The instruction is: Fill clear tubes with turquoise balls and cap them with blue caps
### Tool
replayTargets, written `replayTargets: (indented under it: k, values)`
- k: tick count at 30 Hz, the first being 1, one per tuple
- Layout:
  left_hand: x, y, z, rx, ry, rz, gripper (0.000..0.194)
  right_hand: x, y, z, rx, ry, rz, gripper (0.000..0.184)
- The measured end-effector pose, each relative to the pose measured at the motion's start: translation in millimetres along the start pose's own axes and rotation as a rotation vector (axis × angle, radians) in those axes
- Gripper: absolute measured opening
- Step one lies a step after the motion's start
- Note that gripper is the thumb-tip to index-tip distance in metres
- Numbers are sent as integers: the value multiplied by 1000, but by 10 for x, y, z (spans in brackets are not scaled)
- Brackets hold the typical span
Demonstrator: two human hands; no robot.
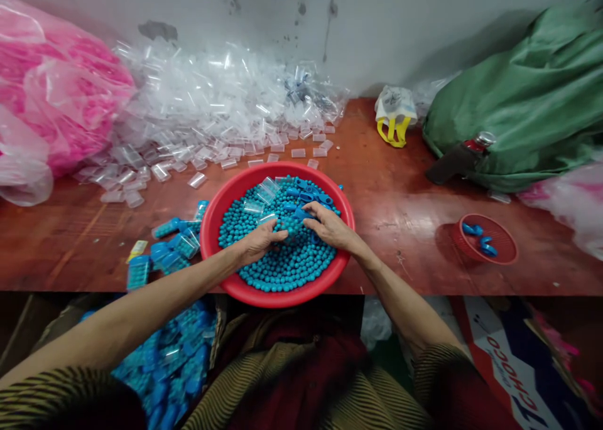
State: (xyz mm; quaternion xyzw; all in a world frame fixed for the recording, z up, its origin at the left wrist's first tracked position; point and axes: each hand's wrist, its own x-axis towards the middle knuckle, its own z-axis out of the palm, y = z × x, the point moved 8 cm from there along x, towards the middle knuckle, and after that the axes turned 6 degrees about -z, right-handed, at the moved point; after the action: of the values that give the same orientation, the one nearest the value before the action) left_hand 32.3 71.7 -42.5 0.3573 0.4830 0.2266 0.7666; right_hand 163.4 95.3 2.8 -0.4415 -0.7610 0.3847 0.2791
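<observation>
A red basin full of small turquoise beads stands at the table's front edge. Over the beads, my left hand is closed around a clear plastic container, which seems to have beads in it and is partly hidden by the fingers. Facing it, my right hand pinches a blue cap close to the container's end. Several loose blue caps lie on the beads at the back right of the basin. Empty clear containers rest on the beads at the back left.
Behind the basin spreads a heap of clear containers. Filled, blue-capped containers lie left of it, more in a box below. A red basket with blue caps, a green bag and a dark bottle are right; a pink-filled bag is left.
</observation>
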Motion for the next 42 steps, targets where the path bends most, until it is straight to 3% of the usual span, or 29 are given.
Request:
replayTargets:
  k: [6, 13, 15, 18, 24, 31, 38, 42]
  values:
    - [-67, -46, 22, 31, 7, -19, 39, -38, -112, 115, -117, -137, -63, 34]
    - [-125, 80, -137, 190, 153, 152, 27, -147, -48, 5, -308, -161, -21, 33]
    - [-163, 120, -135, 224, 161, 182, 27, -140, -80, -22, -252, -122, -23, 34]
    - [-198, 101, -29, 219, 81, 148, 34, -121, -142, 39, -106, -92, -5, 37]
    - [-255, 36, 134, 192, 6, 140, 48, -153, -252, 198, 68, -10, -10, 22]
    - [-320, 21, 159, 108, 6, 190, 69, -190, -111, 237, 353, 102, 167, 22]
    - [-447, 99, 204, 75, 41, 205, 73, -260, -380, 129, 144, 148, -51, 25]
    - [-477, 107, 199, 111, 104, 221, 59, -278, -453, 129, 53, 118, -152, 26]
